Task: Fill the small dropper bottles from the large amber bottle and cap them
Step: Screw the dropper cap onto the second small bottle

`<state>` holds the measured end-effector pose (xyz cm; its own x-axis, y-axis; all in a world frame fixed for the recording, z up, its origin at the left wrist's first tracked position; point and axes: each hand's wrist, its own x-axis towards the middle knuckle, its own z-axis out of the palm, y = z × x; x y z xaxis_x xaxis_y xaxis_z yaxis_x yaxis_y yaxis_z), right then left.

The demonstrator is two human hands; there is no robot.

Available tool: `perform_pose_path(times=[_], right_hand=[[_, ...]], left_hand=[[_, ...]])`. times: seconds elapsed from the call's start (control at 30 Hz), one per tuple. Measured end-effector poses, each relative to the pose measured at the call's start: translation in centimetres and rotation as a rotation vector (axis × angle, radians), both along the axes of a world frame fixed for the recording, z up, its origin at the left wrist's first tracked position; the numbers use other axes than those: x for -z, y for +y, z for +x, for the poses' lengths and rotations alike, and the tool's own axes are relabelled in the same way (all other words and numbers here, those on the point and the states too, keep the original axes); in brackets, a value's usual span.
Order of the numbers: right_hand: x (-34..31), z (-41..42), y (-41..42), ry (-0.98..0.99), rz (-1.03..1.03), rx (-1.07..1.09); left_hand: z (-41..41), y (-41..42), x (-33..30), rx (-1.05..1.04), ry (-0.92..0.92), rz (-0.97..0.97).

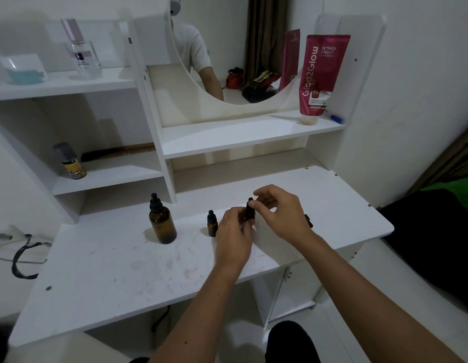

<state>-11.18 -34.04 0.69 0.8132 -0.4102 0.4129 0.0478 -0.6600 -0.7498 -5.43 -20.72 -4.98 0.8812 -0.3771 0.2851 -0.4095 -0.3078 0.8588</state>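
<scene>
Hands (256, 218), "Glad2Glow" tube (323, 74) behind.

**A bedroom vanity at home**

This is a home dressing corner. A white vanity counter (96, 273) stands against a plain wall, with a round mirror (227, 61) above it. Its shelves (70, 85) hold a pink lotion tube (323, 74), a clear perfume bottle (82, 56), a comb (117, 151) and a small spray can (70, 161). The mirror reflects a curtain and bags on the floor.

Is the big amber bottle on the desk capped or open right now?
Capped. The large amber bottle stands upright on the desk with its black dropper top on.
</scene>
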Motion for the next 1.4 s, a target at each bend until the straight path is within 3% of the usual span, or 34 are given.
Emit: perform_pose_path(times=[0.7, 0.83, 1.1, 1.4], right_hand=[[0.74, -0.22, 0.09, 0.032, -0.075, -0.063], [0.65, 0.19, 0.06, 0.001, -0.018, -0.010], [0.56, -0.26, -0.08, -0.033, -0.138, -0.082], [0.49, -0.19, -0.25, -0.059, -0.132, -0.084]], left_hand=[[0.07, -0.06, 0.00, 0.001, -0.021, 0.032], [0.08, -0.05, -0.03, -0.009, -0.028, 0.026], [0.08, -0.15, 0.12, -0.002, -0.013, 0.023], [0.08, -0.10, 0.00, -0.008, -0.011, 0.010]])
